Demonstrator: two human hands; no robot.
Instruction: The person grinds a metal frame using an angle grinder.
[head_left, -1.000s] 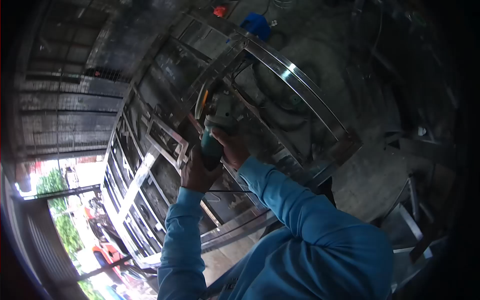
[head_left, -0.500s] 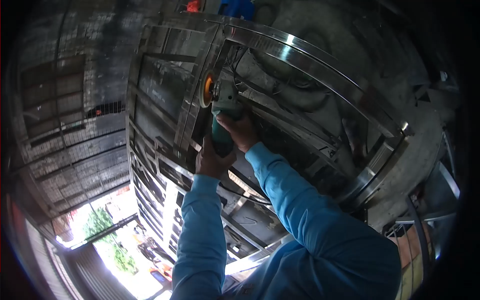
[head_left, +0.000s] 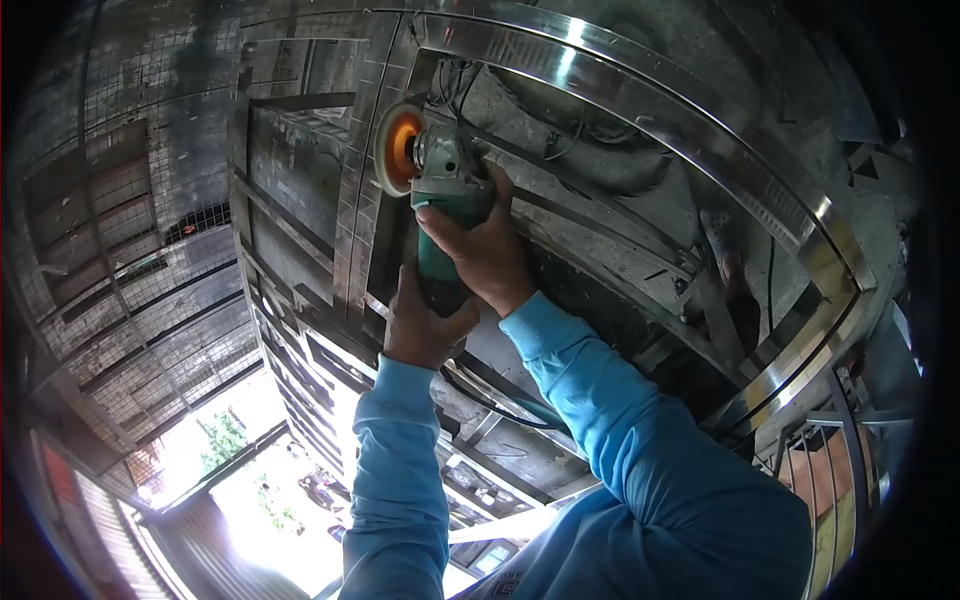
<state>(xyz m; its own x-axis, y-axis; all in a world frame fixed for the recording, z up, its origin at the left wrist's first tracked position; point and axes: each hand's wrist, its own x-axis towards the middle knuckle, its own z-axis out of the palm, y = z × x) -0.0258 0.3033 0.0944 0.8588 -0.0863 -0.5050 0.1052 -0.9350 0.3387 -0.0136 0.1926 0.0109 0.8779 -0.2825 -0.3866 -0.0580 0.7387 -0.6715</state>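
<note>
Both hands are closed on a green angle grinder with an orange and pale disc. My left hand wraps round the dark rear end of its body. Nearer the head of the tool, my right hand grips with the thumb across the green housing. The disc stands edge-on beside a shiny metal frame bar; whether they touch I cannot tell. From the top of that bar a curved, polished metal rail sweeps to the right.
Metal bars and dark panels lie left of the grinder. A black cable runs below the hands. Wires hang inside the frame. A person's foot shows at the right. Wire mesh covers the left side.
The grinder and both hands appear larger and slightly higher, with the disc further left. The view has shifted, and the frame has moved left and up in it. Both hands keep their grip.
</note>
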